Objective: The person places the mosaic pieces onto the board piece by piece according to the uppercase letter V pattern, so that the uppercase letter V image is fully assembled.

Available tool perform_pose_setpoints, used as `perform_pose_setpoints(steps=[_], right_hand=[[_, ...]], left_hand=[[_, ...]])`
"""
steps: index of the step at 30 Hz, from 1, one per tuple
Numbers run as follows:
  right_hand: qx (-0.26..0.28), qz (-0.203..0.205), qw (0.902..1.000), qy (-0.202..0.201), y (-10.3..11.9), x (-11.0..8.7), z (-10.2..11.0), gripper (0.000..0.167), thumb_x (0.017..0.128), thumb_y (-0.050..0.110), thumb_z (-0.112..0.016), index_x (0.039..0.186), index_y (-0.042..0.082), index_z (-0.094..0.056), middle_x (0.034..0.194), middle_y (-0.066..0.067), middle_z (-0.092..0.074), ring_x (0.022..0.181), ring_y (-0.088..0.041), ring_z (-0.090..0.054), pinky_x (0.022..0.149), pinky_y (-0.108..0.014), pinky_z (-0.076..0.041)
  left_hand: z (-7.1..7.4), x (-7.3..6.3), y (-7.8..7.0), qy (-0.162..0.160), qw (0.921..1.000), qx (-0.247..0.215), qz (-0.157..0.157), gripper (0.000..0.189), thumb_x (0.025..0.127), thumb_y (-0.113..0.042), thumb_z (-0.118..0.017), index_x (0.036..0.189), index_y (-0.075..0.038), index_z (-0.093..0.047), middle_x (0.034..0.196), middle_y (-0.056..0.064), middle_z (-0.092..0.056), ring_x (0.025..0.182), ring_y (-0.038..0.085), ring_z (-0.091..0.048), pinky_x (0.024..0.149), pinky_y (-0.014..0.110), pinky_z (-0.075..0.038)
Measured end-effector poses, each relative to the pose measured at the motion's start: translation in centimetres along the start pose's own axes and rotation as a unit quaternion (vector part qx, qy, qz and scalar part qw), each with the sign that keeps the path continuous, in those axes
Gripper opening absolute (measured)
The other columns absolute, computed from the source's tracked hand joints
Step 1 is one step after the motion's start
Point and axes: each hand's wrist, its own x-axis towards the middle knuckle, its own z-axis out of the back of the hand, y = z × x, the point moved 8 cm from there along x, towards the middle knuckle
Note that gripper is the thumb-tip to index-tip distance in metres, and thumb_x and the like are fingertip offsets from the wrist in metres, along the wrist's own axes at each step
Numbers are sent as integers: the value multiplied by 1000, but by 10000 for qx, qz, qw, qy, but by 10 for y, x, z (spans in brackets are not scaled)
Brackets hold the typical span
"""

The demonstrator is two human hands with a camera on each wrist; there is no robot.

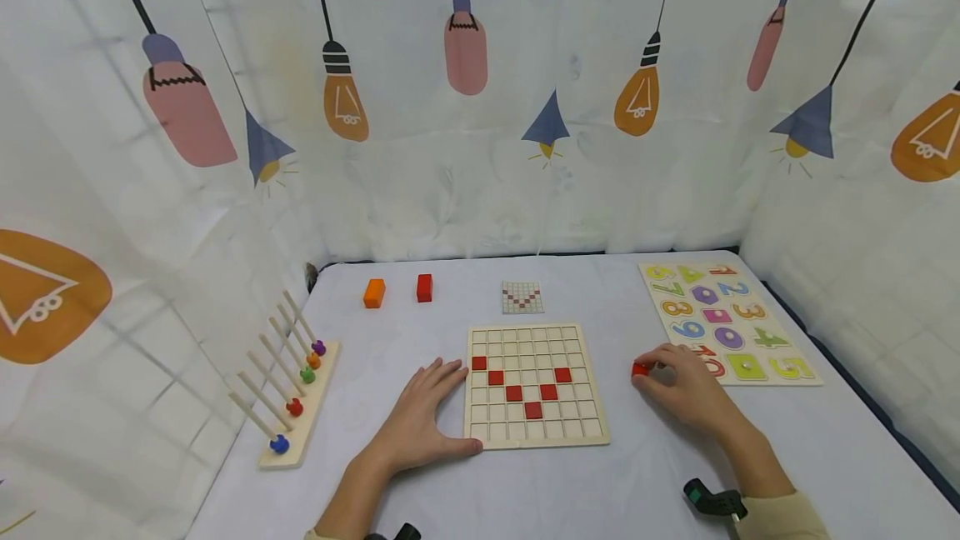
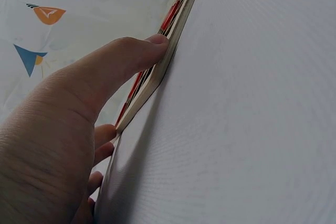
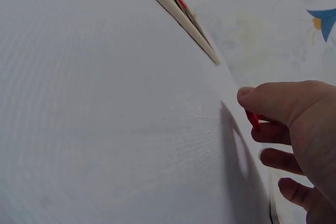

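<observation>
A wooden grid board [image 1: 536, 432] lies mid-table, with several red square tiles [image 1: 533, 411] set in its cells in a V shape. My left hand [image 1: 422, 419] rests at the board's left side, fingers extended along the upper left edge. In the left wrist view its thumb [image 2: 128, 59] lies against the near edge of the board. To the right of the board, my right hand [image 1: 686, 386] pinches a small red tile [image 1: 640, 369] between thumb and fingers. The right wrist view shows a sliver of that tile [image 3: 253, 119], mostly covered by the fingers.
Behind the board lies a small pattern card [image 1: 522, 297]. An orange block [image 1: 374, 293] and a red block [image 1: 424, 287] stand at the back left. A peg rack [image 1: 311, 415] with coloured beads is on the left; a number puzzle board [image 1: 735, 332] lies at the right.
</observation>
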Motion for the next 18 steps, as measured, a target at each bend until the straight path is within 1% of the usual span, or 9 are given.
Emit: perform_pose_setpoints(steps=[5,13,18], right_hand=[[49,-94,9999,44,0,2,1,27,96,24,-89,122,23,-83,118,4,-76,111,-20,-63,96,-47,-59],[128,-66,9999,-45,3,8,0,28,95,21,-90,123,20,-83,117,1,-76,111,-23,-65,99,-52,-61],[193,-68,9998,-1,6,13,-1,28,96,22,-89,124,21,-83,118,1,-75,113,-24,-65,102,-54,-61]], left_hand=[[0,0,0,24,10000,-24,31,118,71,-82,-86,170,-30,-48,179,-9,-42,174,26,-22,143,58,-16],[-2,0,1,41,10000,-49,37,118,71,-82,-86,170,-30,-48,178,-10,-42,174,26,-22,143,59,-16],[-1,0,1,29,10000,-48,27,118,71,-83,-86,170,-31,-48,178,-10,-42,174,26,-22,143,59,-16]])
